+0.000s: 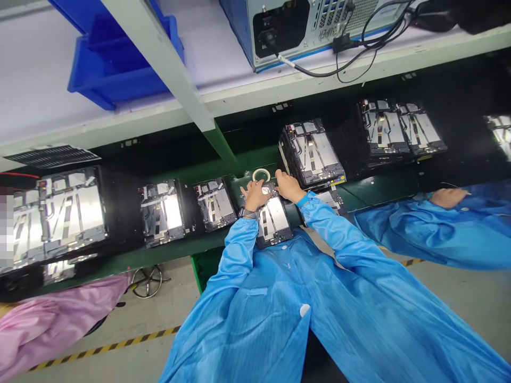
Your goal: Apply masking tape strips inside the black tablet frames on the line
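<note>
Both my hands are close together over an open tablet-like device [273,221] lying on the green conveyor belt [131,259], its metal back and black frame facing up. My left hand [255,194], with a wristwatch [249,214], has its fingers on a small white piece [265,190] at the device's far end. My right hand [289,186] rests beside that piece, its fingertips over the same edge. A roll of clear tape [261,175] lies just beyond my fingers. A stack of similar devices [313,151] stands to the far right of my right hand.
Several more open devices [215,204] line the belt on both sides. A co-worker's hand [449,198] and blue sleeve lie at the right. Above stand a shelf with a blue plastic bin [115,69] and a computer case [311,26] with cables. Pink cloth [56,324] hangs lower left.
</note>
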A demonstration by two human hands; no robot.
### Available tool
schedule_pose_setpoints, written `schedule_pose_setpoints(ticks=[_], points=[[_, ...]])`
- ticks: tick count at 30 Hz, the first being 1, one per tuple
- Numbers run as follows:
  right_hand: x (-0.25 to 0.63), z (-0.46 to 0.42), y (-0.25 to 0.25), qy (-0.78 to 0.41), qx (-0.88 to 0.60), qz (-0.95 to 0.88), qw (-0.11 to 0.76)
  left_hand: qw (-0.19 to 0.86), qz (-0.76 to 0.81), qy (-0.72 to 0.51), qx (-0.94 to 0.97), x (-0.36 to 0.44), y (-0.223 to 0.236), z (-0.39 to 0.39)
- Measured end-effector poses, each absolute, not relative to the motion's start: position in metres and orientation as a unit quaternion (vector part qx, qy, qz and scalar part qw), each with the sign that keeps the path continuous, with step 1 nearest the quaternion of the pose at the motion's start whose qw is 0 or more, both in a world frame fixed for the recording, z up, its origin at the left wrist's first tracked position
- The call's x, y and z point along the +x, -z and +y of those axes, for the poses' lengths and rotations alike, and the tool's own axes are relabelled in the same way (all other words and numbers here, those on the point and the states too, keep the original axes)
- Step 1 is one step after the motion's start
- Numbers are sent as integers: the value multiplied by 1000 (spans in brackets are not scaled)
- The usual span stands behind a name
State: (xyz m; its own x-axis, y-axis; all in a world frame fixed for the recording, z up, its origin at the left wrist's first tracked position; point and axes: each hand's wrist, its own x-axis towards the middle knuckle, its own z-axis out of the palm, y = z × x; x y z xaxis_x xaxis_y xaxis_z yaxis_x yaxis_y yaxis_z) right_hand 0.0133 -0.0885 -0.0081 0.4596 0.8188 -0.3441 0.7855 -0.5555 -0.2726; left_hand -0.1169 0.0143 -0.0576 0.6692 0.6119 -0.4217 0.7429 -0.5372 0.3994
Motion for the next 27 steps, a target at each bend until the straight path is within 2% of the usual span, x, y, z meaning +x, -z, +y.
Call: schedule_pose_setpoints(ticks=[15,21,27], points=[[15,-87,8,-170,-826,-537,-15,289,393,116,865,-116,59,17],[28,-86,-12,-229,-814,-533,16,301,404,129,854,-113,58,22],[26,-65,-21,-364,-753,-532,-131,306,407,132,851,-110,58,27]])
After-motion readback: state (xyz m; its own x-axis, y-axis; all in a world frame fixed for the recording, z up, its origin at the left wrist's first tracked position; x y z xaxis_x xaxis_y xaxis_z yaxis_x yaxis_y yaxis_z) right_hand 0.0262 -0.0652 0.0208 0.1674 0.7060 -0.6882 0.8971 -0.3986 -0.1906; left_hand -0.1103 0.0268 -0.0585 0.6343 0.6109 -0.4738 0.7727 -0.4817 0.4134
